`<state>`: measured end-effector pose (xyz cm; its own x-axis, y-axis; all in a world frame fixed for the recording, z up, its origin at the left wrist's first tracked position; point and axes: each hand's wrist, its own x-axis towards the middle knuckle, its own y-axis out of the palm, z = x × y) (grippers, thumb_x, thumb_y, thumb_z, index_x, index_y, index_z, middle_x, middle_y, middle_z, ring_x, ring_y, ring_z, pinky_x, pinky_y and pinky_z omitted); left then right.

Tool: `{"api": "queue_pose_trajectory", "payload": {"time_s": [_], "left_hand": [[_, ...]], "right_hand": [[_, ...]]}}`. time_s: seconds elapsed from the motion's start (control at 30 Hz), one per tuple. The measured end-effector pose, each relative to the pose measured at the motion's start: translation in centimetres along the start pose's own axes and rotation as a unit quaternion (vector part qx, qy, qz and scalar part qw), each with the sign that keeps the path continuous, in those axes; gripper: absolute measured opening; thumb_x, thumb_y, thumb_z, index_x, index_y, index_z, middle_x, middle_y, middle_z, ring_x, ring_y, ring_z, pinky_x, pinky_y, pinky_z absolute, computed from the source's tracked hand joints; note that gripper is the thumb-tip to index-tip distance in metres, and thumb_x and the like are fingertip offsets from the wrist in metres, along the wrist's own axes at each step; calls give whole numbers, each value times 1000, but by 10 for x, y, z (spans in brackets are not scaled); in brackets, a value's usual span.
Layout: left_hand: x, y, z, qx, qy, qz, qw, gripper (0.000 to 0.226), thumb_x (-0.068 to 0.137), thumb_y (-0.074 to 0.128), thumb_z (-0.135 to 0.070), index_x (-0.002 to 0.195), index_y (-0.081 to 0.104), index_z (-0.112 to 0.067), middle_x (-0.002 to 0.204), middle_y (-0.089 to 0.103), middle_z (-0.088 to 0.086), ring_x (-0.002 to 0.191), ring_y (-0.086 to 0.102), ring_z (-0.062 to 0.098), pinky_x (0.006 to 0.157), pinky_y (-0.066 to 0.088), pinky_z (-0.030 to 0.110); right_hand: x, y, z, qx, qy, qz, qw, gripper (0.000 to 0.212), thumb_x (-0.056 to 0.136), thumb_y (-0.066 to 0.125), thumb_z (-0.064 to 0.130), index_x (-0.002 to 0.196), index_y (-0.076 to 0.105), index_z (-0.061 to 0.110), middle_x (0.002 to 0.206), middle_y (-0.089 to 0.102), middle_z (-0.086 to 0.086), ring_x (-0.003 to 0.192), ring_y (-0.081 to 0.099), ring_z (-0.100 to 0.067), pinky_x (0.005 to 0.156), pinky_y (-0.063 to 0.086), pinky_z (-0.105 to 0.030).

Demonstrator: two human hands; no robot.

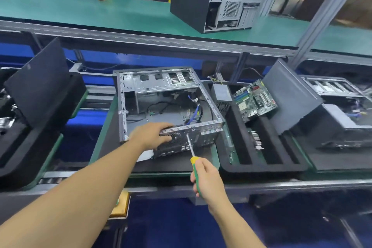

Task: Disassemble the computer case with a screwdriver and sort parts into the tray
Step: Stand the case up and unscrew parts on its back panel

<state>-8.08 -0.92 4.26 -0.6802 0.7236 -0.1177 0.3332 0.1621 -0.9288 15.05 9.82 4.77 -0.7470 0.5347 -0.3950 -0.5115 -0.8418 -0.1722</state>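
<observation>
The computer case (161,83) lies on its side, open face up, on a dark mat (111,137) on the counter, directly ahead of the person. Inside it are a bare metal drive cage at the far end and loose black and blue cables (193,113) near the right wall.

The left grip (150,135) is clenched on the case's near rear panel, fingers over its top edge and thumb on the perforated outer face. The right grip (207,179) grasps the yellow-and-green handle of the screwdriver (191,148), whose shaft angles up and away, tip against that rear panel just below its top edge.

Just right of the case sits a black foam tray (261,167) with long slots. It holds a grey power supply (222,93) at its far left, a green motherboard (254,99) propped at a tilt, a small card (256,140) standing in a middle slot, and a dark side panel (289,96) leaning at its right.
</observation>
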Motion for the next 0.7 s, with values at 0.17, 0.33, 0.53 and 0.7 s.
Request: {"api": "queue_pose_trajectory", "payload": {"time_s": [0.17, 0.33, 0.53, 0.7], "left_hand": [[-2, 4, 1, 21, -5, -16, 1000, 55, 92, 52, -64, 144, 34, -59, 140, 57, -18, 128, 53, 16, 86, 48, 34], [0, 6, 2, 36, 1, -23, 999, 55, 93, 50, -64, 144, 32, -59, 141, 55, -19, 128, 53, 15, 83, 49, 34], [0, 7, 4, 26, 3, -40, 999, 53, 92, 53, -63, 142, 34, -60, 134, 60, -22, 125, 56, 12, 81, 48, 32], [0, 7, 4, 25, 4, -38, 999, 53, 92, 53, -62, 142, 35, -60, 133, 61, -21, 125, 56, 12, 81, 49, 32]], "right_hand": [[14, 15, 5, -69, -38, -39, 996, 17, 100, 44, 46, 99, 60, 42, 65, 60, 5, 50, 56, -14, 58, 54, -38], [23, 21, 5, -107, -40, -71, 991, 22, 101, 40, 45, 108, 60, 39, 82, 66, 4, 74, 61, -23, 77, 56, -46], [20, 21, -1, -111, -34, -84, 990, 20, 101, 39, 45, 103, 58, 41, 71, 58, 10, 65, 54, -15, 66, 47, -34], [22, 21, 3, -116, -35, -81, 989, 20, 102, 38, 43, 107, 58, 40, 78, 63, 7, 71, 58, -19, 70, 52, -38]]}}
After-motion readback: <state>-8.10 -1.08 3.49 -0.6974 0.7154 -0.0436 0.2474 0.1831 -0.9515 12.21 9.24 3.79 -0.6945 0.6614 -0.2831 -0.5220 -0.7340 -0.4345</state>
